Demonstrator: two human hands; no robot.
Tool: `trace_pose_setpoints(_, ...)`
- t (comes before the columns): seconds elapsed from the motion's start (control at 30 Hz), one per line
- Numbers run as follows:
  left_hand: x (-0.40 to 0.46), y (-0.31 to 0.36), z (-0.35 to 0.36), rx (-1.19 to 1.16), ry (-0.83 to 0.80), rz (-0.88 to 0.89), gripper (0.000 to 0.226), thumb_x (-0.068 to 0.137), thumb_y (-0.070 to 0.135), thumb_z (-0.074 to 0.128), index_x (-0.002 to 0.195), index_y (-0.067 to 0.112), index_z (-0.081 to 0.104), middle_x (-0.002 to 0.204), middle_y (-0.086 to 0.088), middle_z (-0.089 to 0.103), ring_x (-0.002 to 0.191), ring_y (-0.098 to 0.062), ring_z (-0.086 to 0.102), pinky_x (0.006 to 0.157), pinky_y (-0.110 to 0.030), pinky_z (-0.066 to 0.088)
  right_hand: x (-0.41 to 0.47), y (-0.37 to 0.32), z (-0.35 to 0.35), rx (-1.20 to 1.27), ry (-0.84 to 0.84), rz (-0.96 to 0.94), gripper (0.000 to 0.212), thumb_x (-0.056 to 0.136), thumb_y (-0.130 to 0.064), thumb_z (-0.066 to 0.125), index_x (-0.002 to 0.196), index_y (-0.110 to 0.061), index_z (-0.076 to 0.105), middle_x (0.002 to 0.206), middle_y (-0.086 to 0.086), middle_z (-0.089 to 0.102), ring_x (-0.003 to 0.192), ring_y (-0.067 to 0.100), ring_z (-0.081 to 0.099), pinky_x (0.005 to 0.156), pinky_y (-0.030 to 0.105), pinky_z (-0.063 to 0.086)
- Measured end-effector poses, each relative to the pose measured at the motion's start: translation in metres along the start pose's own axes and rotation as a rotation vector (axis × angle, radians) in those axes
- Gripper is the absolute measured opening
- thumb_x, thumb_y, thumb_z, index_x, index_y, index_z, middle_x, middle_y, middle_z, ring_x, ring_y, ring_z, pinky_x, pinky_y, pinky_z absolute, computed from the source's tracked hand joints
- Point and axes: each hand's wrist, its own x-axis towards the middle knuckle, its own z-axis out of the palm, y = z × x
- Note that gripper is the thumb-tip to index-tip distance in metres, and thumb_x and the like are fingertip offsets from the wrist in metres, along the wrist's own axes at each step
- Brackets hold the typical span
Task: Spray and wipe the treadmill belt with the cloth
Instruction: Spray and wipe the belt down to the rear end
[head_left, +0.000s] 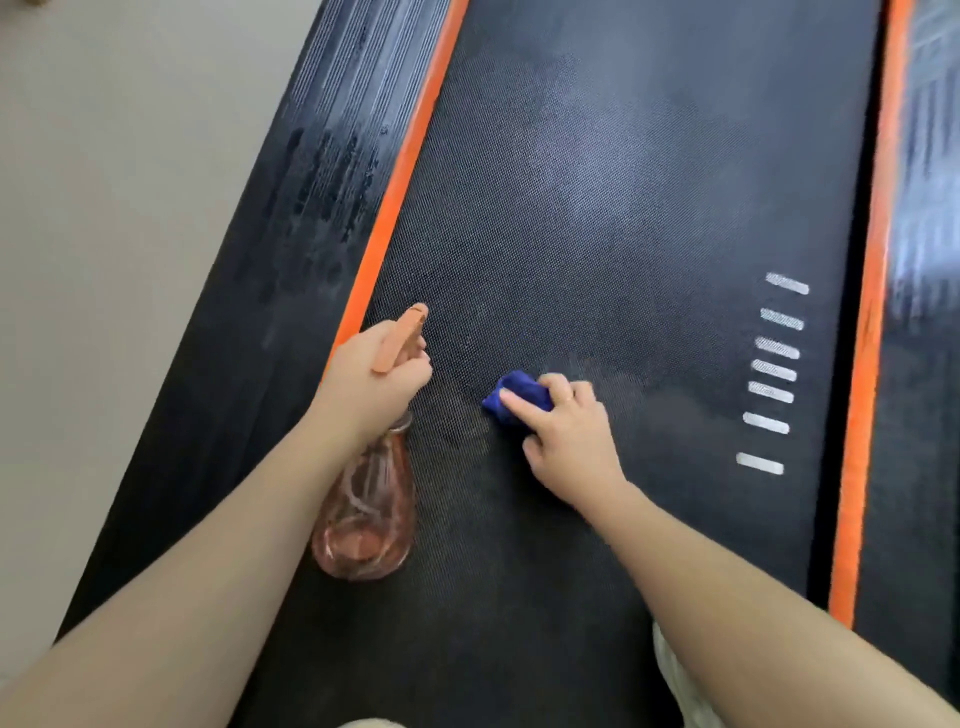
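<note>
Blue cloth (519, 395) bunched under right hand (566, 436), black textured belt (597, 208)

Hands (566, 431), cloth (519, 393), bottle (366, 519) on belt (623, 208)

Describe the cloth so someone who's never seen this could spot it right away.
Find the black treadmill belt between two orange strips. On it, the right hand presses a small bunched cloth. It is the only deep blue thing, unlike the peach spray bottle beside it.

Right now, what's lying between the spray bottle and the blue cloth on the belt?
Nothing: the head view shows only bare treadmill belt between the spray bottle and blue cloth.
</note>
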Motion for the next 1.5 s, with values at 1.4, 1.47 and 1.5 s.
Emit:
trace_pose_setpoints(1.4,-0.013,0.032,0.065,0.255,-0.397,0.298,0.025,0.059,0.028,0.045,0.078,0.021,0.059,0.070,0.013,0.059,0.067,0.000,0.053,0.062,-0.008,0.037,-0.042,0.070,-0.008,-0.164,0.000,-0.001,0.051,0.072,-0.018,0.042,0.118,-0.029,0.061,0.102,0.014,0.058,0.072,0.032,0.053,0.053,0.035,0.047)
trace_pose_setpoints(1.47,-0.014,0.033,0.069,0.278,-0.416,0.296,0.021,0.061,0.029,0.048,0.078,0.022,0.058,0.073,0.012,0.060,0.071,-0.007,0.056,0.064,-0.016,0.040,-0.030,0.095,-0.022,-0.155,0.026,0.295,0.052,0.077,-0.013,0.049,0.125,-0.032,0.057,0.113,0.017,0.054,0.084,0.036,0.052,0.061,0.042,0.051)
trace_pose_setpoints(1.5,-0.013,0.032,0.072,0.295,-0.425,0.286,0.015,0.064,0.029,0.050,0.077,0.024,0.057,0.073,0.012,0.060,0.071,-0.006,0.055,0.063,-0.014,0.038,-0.024,0.108,-0.029,-0.150,0.017,0.498,0.055,0.081,-0.012,0.052,0.131,-0.035,0.051,0.123,0.017,0.047,0.095,0.038,0.048,0.070,0.045,0.050)
